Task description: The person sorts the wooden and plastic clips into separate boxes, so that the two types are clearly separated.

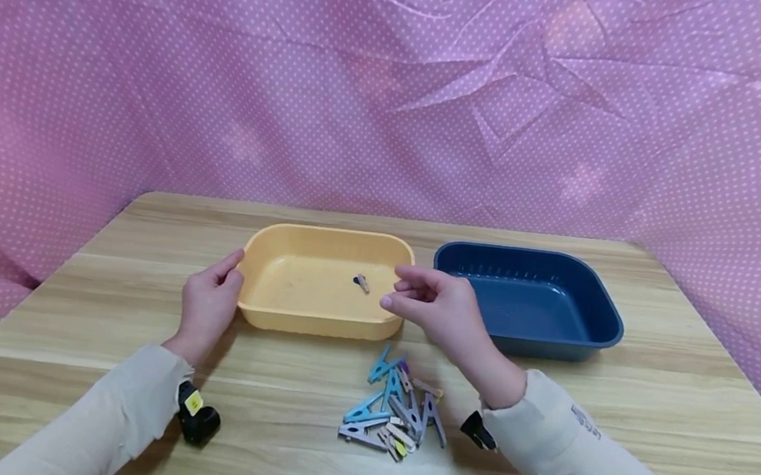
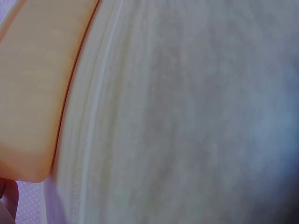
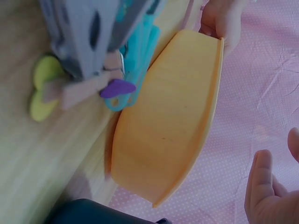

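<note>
My left hand (image 1: 208, 304) grips the left rim of a yellow plastic basin (image 1: 315, 325); in the right wrist view that hand (image 3: 226, 21) shows at the basin's far end. Over the basin's right side hovers my right hand (image 1: 439, 306), thumb and fingers apart, holding nothing. Inside the basin lies one small wooden clothespin (image 1: 363, 284) with a dark blue ornament. In front of the basin is a pile of clothespins: blue plastic ones (image 1: 366, 408), grey-purple ones (image 1: 363, 435), and small wooden ones (image 1: 393, 444), some with yellow or purple ornaments.
A dark blue basin (image 1: 550, 350) stands to the right of the yellow one, a narrow gap between them. Both rest on a wood-grain table (image 1: 278, 412). Pink dotted cloth (image 1: 393, 115) hangs behind the table and along both sides.
</note>
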### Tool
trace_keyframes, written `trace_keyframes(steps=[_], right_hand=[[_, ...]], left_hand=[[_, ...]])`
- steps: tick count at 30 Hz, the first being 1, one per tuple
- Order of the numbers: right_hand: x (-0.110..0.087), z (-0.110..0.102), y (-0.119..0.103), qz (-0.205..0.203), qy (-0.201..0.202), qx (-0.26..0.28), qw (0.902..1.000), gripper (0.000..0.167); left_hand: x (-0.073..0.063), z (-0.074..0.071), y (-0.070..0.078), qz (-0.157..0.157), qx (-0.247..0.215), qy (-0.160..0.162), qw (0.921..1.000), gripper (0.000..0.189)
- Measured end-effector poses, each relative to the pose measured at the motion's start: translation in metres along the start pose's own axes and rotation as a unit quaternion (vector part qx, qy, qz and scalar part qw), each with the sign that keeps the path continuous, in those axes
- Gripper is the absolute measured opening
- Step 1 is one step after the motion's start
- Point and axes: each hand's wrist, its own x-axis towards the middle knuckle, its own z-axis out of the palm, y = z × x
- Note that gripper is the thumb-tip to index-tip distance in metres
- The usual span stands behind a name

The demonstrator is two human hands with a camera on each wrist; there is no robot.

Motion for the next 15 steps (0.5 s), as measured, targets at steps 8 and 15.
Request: trace_keyframes(steps=[8, 15], right_hand=[[-0.017, -0.001, 0.004, 0.006, -0.023, -0.012, 0.9996, 0.042], [-0.029, -0.008, 0.012, 0.024, -0.032, -0.047, 0.9981, 0.043]], left_hand=[[0.002, -0.001, 0.001, -0.006, 0.000, -0.004, 1.0000, 0.041], [0.005, -0.001, 0.000, -0.003, -0.006, -0.002, 1.0000, 0.040]])
